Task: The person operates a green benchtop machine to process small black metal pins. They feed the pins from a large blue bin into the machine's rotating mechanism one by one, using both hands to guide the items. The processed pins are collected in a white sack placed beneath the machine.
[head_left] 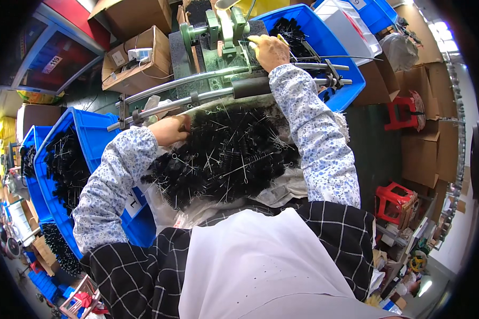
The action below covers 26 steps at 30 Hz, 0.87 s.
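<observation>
A large heap of small black wire brushes [234,154] with twisted metal stems and looped ends lies in front of me on pale plastic sheeting [285,187]. At the heap's upper left edge is my left hand [170,129], its fingers curled; what they hold, if anything, is hidden. My right hand [271,51] reaches past the metal rails to the green machine [226,40]. Its fingers are closed beside the machine's working head, and I cannot make out what is in them. Patterned sleeve covers [319,133] cover both forearms.
Curved metal rails [186,99] with a dark padded roller [251,87] cross between me and the machine. Blue bins [85,143] holding black brushes stand at left; another blue bin [351,87] is at right. A cardboard box [143,69] and red stools [396,202] are farther out.
</observation>
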Tool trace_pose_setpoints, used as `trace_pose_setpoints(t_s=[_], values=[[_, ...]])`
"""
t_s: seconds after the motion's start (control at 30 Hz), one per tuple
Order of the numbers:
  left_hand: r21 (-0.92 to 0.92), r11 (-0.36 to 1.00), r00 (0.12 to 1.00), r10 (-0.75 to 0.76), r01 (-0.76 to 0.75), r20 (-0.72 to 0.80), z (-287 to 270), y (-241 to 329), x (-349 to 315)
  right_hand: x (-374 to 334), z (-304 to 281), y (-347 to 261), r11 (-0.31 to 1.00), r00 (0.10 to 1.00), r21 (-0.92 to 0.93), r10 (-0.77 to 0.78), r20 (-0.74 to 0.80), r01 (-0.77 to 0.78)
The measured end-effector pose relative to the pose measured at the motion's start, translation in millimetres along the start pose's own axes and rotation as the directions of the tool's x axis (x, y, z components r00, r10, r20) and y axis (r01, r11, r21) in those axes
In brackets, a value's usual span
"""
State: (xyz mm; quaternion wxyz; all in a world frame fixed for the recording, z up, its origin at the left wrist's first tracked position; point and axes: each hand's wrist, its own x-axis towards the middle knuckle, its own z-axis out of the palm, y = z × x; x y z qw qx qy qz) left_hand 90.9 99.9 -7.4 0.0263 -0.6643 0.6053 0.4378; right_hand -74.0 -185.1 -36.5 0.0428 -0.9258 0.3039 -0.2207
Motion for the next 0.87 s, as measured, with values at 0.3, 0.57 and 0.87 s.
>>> trace_pose_setpoints(t_s=[0.3, 0.57, 0.87], values=[[-0.179, 0.979, 0.995, -0.09, 0.096, 0.038, -17, 12, -12, -2, -11, 3, 0.984, 0.999, -0.174, 0.041, -0.034, -0.046], [-0.238, 0.971, 0.994, -0.043, 0.018, -0.103, -52, 50, -48, -13, 0, 1, 0.998, 0.993, 0.005, 0.058, -0.099, -0.058], [-0.207, 0.978, 0.991, -0.041, 0.014, -0.127, -83, 56, -64, -5, 3, -54, 0.996, 0.998, -0.063, 0.066, -0.005, -0.066]])
